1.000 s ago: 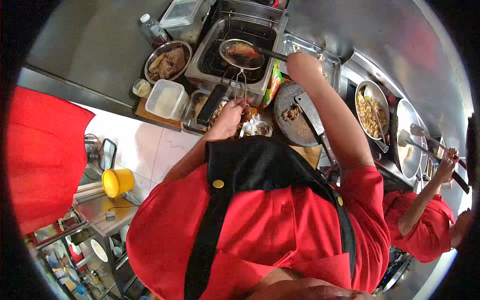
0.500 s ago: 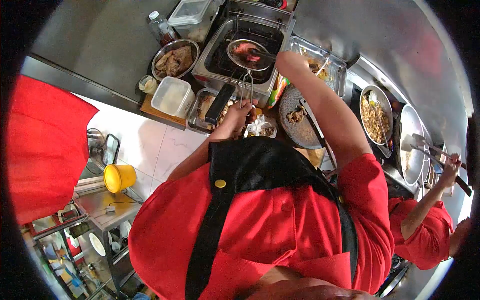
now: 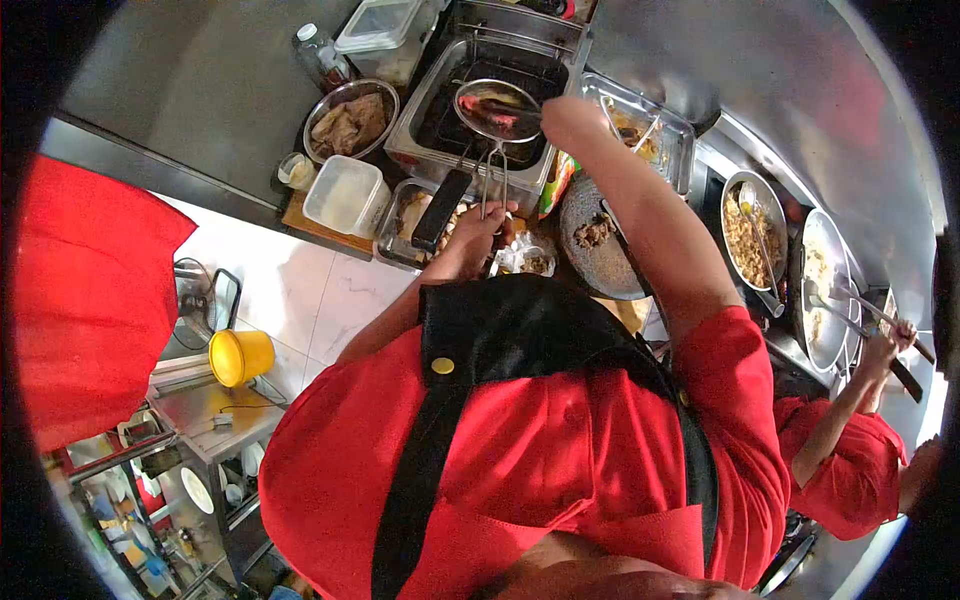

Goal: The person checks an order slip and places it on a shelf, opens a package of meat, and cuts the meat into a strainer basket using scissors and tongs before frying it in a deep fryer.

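Note:
A round mesh strainer (image 3: 490, 125) with reddish food in it is held over the deep fryer (image 3: 400, 140). My left hand (image 3: 472, 238) is closed round its wire handle, just beside the fryer basket's black handle (image 3: 440, 210). My right hand (image 3: 574, 122) grips a dark utensil (image 3: 515, 109) whose far end reaches into the strainer; its exact kind is hard to make out. Under my right forearm lies a round speckled board (image 3: 600, 265) with a small heap of chopped brown food (image 3: 595, 231) on it.
Left of the fryer stand a metal bowl of meat (image 3: 350, 120), a plastic tub (image 3: 345, 195) and a bottle (image 3: 318, 52). A steel tray (image 3: 683, 150) sits at right. Further right, a co-worker's hands (image 3: 890, 345) work tools in a large pan (image 3: 825, 290), near another food-filled pan (image 3: 752, 235).
My right hand has shifted slightly left and up, moving the utensil inside the strainer. My left hand stays put. The co-worker's hands and tools have moved a little down and left.

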Available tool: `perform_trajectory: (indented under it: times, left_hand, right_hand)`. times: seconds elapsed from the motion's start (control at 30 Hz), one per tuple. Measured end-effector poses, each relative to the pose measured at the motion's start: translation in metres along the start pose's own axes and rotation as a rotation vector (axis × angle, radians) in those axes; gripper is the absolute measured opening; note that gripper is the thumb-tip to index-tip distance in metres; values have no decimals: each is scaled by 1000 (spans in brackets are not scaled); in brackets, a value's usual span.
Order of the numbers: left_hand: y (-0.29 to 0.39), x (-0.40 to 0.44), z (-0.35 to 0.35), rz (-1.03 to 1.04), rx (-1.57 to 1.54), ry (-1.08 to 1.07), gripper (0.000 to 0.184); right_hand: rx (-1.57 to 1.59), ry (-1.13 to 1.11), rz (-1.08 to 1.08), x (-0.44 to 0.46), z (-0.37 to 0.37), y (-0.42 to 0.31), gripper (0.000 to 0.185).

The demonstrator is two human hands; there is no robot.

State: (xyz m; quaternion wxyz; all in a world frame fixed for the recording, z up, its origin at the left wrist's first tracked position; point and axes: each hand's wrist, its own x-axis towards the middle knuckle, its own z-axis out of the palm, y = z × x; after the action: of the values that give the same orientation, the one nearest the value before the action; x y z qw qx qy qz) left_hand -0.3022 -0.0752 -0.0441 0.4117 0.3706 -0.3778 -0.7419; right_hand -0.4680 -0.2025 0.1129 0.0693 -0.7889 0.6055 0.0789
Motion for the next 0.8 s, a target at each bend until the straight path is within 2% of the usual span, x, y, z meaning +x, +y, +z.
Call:
perform_trajectory:
  times: [0.13,0.27,0.4,0.53,0.63,0.7,0.8]
  left_hand:
    - [6,-7,7,-4,7,27,35]
    - [14,-9,12,-31,35,72,33]
    - [7,-5,10,-32,57,93,33]
    - [5,-3,8,-50,-15,104,28]
    - [8,-6,10,12,4,102,27]
    - [10,-9,11,-26,11,79,33]
    - [15,-12,16,-78,5,127,32]
  right_hand:
    - [-37,149,-35,-1,-5,12,23]
    - [-96,63,15,-21,-23,-12,23]
    - [-228,105,7,-14,9,-13,21]
    - [-227,196,-5,-3,22,0,22]
    - [-132,118,59,-7,-2,5,25]
    - [-98,123,-6,-11,-14,13,27]
    - [-74,101,25,-6,-15,20,28]
